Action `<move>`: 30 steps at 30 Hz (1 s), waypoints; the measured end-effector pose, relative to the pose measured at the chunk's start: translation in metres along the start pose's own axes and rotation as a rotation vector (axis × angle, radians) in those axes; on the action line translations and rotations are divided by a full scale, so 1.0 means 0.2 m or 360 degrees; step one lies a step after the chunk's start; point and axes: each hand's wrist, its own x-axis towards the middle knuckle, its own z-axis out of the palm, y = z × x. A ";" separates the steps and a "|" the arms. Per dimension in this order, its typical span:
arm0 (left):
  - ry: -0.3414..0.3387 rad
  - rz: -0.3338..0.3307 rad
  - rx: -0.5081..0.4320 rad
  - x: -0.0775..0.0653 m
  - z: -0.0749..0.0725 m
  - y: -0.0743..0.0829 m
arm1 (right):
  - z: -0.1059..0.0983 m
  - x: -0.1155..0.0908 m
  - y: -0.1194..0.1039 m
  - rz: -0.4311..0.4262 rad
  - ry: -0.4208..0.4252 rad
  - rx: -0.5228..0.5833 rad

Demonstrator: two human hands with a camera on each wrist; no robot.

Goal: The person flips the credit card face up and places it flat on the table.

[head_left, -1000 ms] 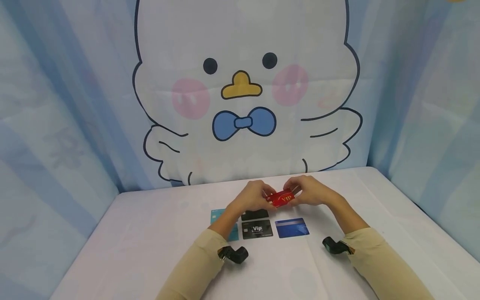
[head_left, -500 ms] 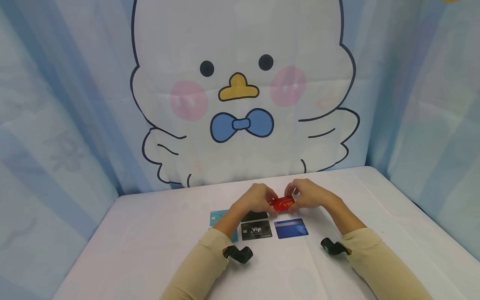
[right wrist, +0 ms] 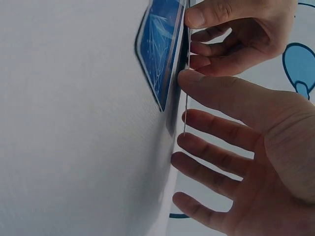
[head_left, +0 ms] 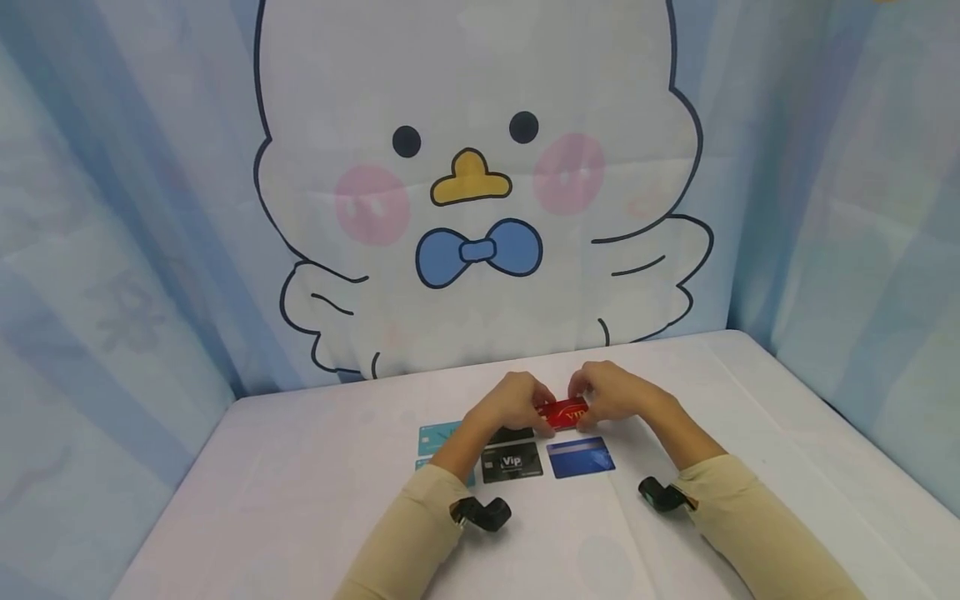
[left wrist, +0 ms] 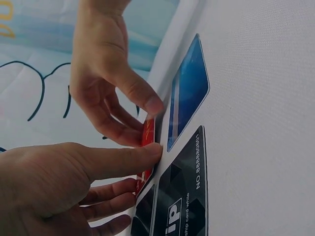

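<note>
A red VIP card (head_left: 564,414) is held low over the table by both hands, just behind the blue card (head_left: 581,457). My left hand (head_left: 513,402) pinches its left end between thumb and fingers. The right hand (head_left: 617,392) has thumb and fingertips at its right end, front and back edges. From the right wrist view, the red card shows nearly edge-on, a thin line between the right thumb (right wrist: 231,96) and fingers. Left of the blue card lies a black Vip card (head_left: 512,462). Another black card (head_left: 517,434) lies behind that one, partly covered by the left hand.
Two teal cards lie at the left of the group, a rear one (head_left: 437,437) and a front one (head_left: 470,478), both partly hidden by the left forearm. The white tablecloth (head_left: 300,500) runs back to a printed curtain (head_left: 480,317).
Both hands have come down slightly toward the table with the red card, bringing it closer behind the blue card. The cards on the table keep their places.
</note>
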 end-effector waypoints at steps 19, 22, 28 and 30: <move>-0.0015 0.0009 -0.0102 -0.02 0.00 -0.01 | 0.02 0.00 -0.01 0.0040 -0.0037 -0.0032; -0.0022 0.0030 -0.0108 -0.02 0.00 -0.01 | 0.02 0.00 -0.01 0.0045 -0.0043 -0.0028; -0.0009 0.0032 -0.0137 -0.02 -0.01 -0.01 | 0.01 0.00 0.00 0.0030 -0.0041 -0.0030; -0.0007 0.0026 -0.0146 -0.02 -0.01 -0.01 | 0.01 0.00 -0.01 0.0018 -0.0045 -0.0030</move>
